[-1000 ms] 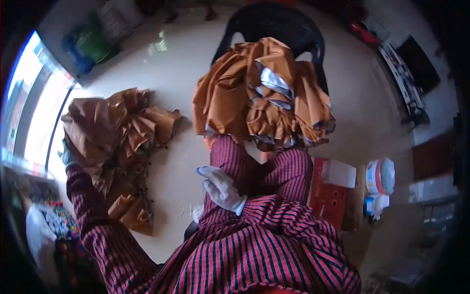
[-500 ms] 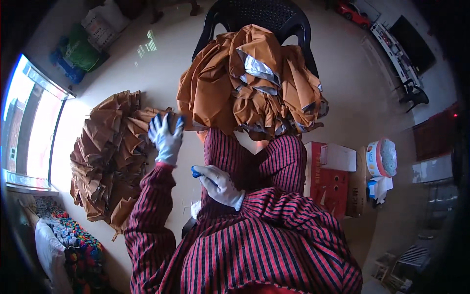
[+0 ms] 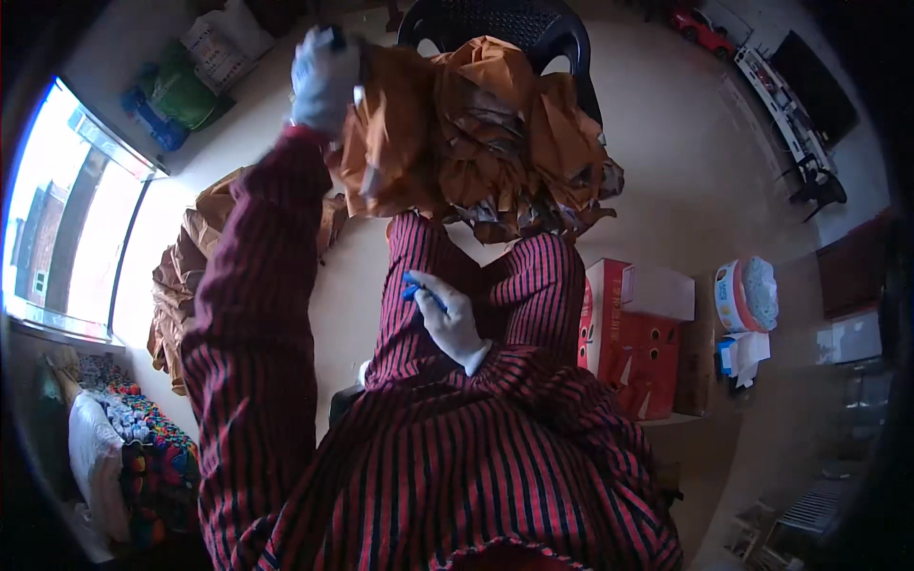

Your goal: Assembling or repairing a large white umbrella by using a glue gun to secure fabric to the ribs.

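A bunched pile of brown, paper-like sheets [image 3: 486, 143], pale on the inside, fills the seat of a black plastic chair [image 3: 505, 19] in front of me. My left hand [image 3: 322, 81], in a white glove with blue fingertips, is at the pile's far left side. It looks closed on a raised brown sheet [image 3: 381, 114]; both are blurred, and part of the grip is hidden. Over my lap is my right hand [image 3: 449, 322], gloved alike, its fingers curled together. Whether it holds a small thing cannot be made out.
More crumpled brown sheets [image 3: 186, 276] lie on the floor at left, partly behind my left arm. At right stand a red carton [image 3: 643, 366] and a round white-and-orange tub [image 3: 733, 300]. Bags [image 3: 186, 86] sit at the far left, beyond the bright window [image 3: 71, 209].
My left hand has moved from the floor pile, fingers spread, up and away to the chair pile's far left side, where a sheet is raised. My right hand stays over my lap.
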`<state>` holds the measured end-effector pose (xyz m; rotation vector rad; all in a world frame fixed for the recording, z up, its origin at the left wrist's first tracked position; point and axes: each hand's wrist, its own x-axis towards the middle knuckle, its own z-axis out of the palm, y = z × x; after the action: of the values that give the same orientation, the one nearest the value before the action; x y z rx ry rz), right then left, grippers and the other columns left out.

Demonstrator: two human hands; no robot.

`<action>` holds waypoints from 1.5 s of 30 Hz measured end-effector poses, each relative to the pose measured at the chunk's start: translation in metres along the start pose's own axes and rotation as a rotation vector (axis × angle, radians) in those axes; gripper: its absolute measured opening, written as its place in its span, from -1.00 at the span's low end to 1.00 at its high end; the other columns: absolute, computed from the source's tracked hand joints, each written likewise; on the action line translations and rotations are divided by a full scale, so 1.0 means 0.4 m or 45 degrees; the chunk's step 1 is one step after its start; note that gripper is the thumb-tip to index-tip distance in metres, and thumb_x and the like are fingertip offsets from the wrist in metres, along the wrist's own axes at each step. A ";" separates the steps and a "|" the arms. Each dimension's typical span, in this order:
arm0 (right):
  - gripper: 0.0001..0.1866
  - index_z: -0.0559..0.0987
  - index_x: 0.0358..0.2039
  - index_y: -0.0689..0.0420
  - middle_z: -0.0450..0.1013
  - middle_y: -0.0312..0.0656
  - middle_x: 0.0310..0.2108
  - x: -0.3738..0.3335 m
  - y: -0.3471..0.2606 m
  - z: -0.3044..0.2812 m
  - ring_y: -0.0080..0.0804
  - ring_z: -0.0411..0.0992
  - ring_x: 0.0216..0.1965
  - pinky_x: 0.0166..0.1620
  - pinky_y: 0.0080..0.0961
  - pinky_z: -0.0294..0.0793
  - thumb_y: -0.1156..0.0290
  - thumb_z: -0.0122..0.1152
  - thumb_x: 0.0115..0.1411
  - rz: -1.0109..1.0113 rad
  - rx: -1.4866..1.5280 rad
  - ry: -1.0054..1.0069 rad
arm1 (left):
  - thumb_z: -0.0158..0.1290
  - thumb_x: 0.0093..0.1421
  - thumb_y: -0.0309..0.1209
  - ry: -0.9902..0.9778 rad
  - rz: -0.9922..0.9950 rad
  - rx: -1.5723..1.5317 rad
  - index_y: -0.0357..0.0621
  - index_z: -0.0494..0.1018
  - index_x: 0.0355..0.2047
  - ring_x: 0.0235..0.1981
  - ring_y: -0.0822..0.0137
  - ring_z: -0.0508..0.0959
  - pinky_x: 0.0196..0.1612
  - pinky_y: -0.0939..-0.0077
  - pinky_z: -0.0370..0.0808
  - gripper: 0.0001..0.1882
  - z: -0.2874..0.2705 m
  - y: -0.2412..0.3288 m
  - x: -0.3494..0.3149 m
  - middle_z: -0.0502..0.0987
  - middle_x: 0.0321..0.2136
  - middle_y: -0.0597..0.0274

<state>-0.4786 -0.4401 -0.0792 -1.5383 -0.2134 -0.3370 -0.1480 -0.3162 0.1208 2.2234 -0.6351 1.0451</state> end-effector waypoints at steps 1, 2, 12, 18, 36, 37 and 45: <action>-0.70 0.45 -0.01 0.29 0.52 -0.18 -0.27 0.003 -0.005 0.003 -0.55 0.47 -0.26 -0.13 -0.56 0.47 0.54 -0.01 0.25 0.042 0.048 0.017 | 0.15 0.03 -0.23 -0.096 -0.067 -0.043 -0.23 0.29 0.02 -0.07 -0.12 0.39 -0.03 0.04 0.35 -0.42 -0.034 0.008 0.074 0.39 -0.08 -0.18; -0.71 0.45 -0.02 0.29 0.52 -0.19 -0.29 0.006 -0.008 0.002 -0.56 0.47 -0.28 -0.14 -0.56 0.48 0.51 -0.02 0.26 0.087 0.091 0.051 | 0.15 0.03 -0.23 -0.103 -0.053 -0.046 -0.23 0.29 0.02 -0.07 -0.12 0.39 -0.03 0.04 0.35 -0.42 -0.059 0.062 0.113 0.39 -0.08 -0.18; -0.69 0.48 -0.09 0.29 0.49 -0.25 -0.43 0.010 0.021 -0.028 -0.61 0.45 -0.42 -0.27 -0.59 0.48 0.32 -0.01 0.30 0.154 -0.638 -0.123 | 0.05 0.15 -0.43 -0.153 0.093 -1.876 -0.25 0.54 -0.32 -0.47 0.40 0.49 -0.34 0.49 0.43 -0.84 -0.164 0.239 0.107 0.57 -0.49 0.18; -0.66 0.57 -0.22 0.25 0.48 -0.27 -0.52 -0.021 -0.264 -0.001 -0.60 0.43 -0.49 -0.42 -0.63 0.41 0.20 0.08 0.26 0.257 0.248 -1.033 | 0.05 0.15 -0.45 0.189 -0.225 -0.749 -0.29 0.51 -0.37 -0.52 0.46 0.43 -0.41 0.51 0.40 -0.86 -0.213 0.309 0.047 0.53 -0.55 0.25; -0.71 0.46 -0.09 0.18 0.51 -0.12 -0.43 0.009 -0.191 -0.087 -0.31 0.51 -0.51 -0.35 -0.42 0.53 0.30 0.05 0.24 0.427 -0.051 0.197 | 0.02 0.19 -0.49 0.403 0.091 -0.601 -0.30 0.46 -0.38 -0.55 0.49 0.32 -0.46 0.53 0.32 -0.89 -0.254 0.370 0.075 0.43 -0.58 0.30; -0.71 0.46 -0.09 0.18 0.51 -0.12 -0.43 0.014 -0.204 -0.088 -0.31 0.51 -0.51 -0.35 -0.42 0.53 0.30 0.05 0.24 0.438 -0.055 0.207 | 0.02 0.19 -0.49 0.393 0.084 -0.611 -0.30 0.46 -0.38 -0.55 0.49 0.32 -0.46 0.53 0.32 -0.89 -0.240 0.364 0.073 0.43 -0.58 0.30; -0.79 0.49 -0.31 0.21 0.49 -0.17 -0.56 0.070 -0.187 -0.153 -0.23 0.50 -0.49 -0.37 -0.37 0.49 0.30 0.08 0.22 -0.288 -0.920 0.255 | 0.03 0.20 -0.49 0.277 0.018 -0.644 -0.30 0.48 -0.39 -0.56 0.52 0.31 -0.49 0.53 0.30 -0.89 -0.216 0.374 0.080 0.43 -0.59 0.32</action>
<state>-0.4828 -0.5032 -0.0011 -2.1779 -0.1087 -0.8065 -0.2691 -0.3682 0.2372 1.6484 -0.7249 0.9856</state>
